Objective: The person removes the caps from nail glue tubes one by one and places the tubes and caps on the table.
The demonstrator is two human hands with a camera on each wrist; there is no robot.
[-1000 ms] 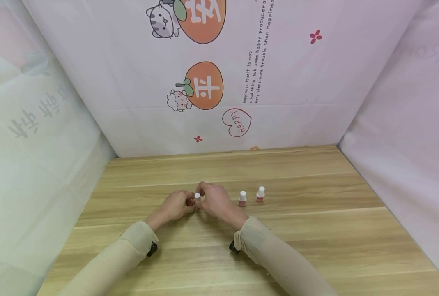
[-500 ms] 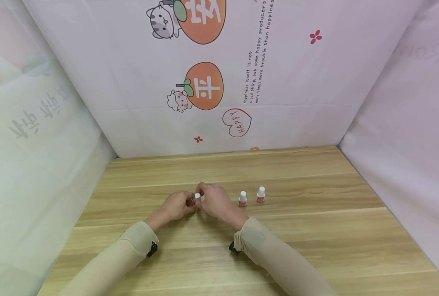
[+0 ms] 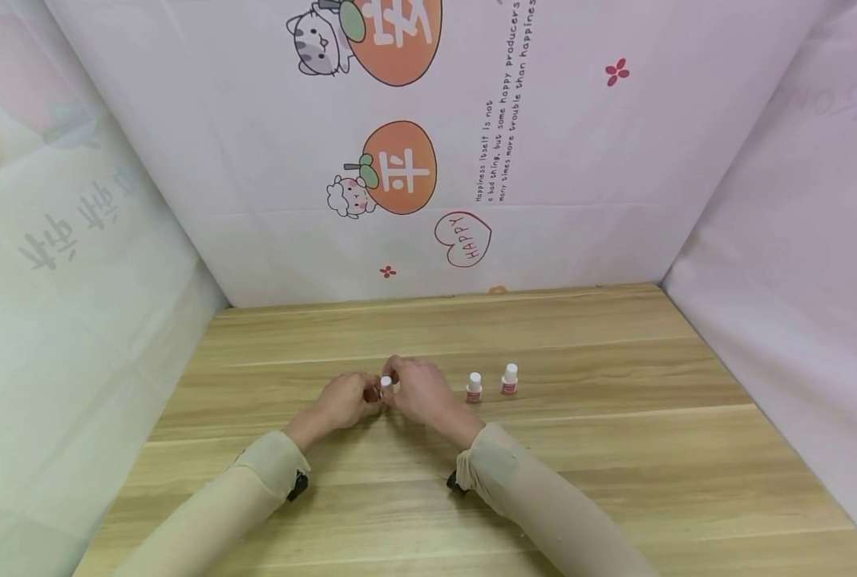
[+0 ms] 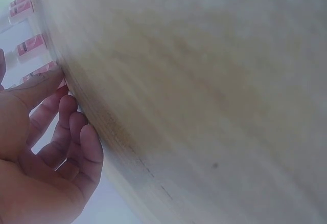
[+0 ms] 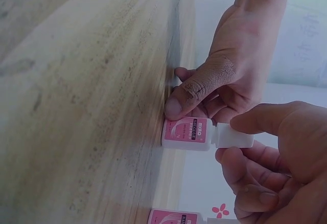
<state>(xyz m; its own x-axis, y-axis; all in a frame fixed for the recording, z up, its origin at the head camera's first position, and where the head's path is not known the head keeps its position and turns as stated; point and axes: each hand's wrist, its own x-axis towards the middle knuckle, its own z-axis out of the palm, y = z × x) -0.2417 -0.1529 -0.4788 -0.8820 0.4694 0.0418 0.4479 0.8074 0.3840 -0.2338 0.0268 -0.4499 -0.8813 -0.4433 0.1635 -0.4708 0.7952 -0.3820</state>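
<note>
A small nail glue bottle (image 5: 187,133), white with a pink label, stands on the table between both hands. My left hand (image 3: 345,398) pinches its body low down, thumb on the label side. My right hand (image 3: 421,391) pinches its white cap (image 5: 234,136) between thumb and fingers; a narrow neck shows between cap and body. In the head view mostly the cap shows, the fingers hiding the rest. Two like bottles stand upright to the right, a nearer bottle (image 3: 474,388) and a farther bottle (image 3: 510,379), both with white caps on.
The wood-grain table (image 3: 428,505) ends at a printed white cloth wall (image 3: 558,160) behind. Cloth also hangs at the left side (image 3: 74,320) and the right side (image 3: 782,280). The two standing bottles are just right of the right hand.
</note>
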